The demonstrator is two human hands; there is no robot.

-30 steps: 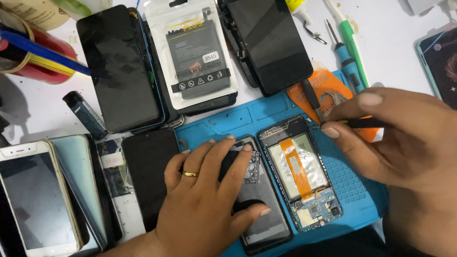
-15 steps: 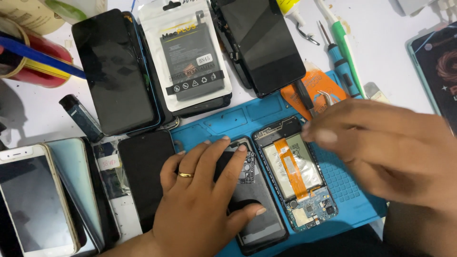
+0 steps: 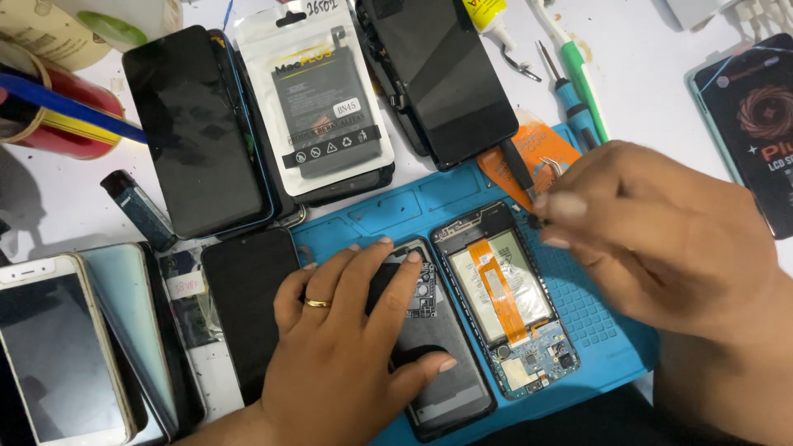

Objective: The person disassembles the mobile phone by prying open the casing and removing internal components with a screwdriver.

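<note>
Pressing our left hand [image 3: 347, 355] flat, fingers spread, on the black back cover [image 3: 434, 347] atop the blue mat [image 3: 615, 347]; our right hand [image 3: 661, 239], blurred, pinches a dark tool [image 3: 519, 169] beside the opened phone [image 3: 505, 297].

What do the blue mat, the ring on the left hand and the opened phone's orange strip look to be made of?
Blue mat: probably silicone or rubber, matte, with moulded grid and trays. Ring on the left hand: gold-coloured metal, shiny. Orange strip in the opened phone: likely thin flexible plastic film, glossy and flat.
</note>
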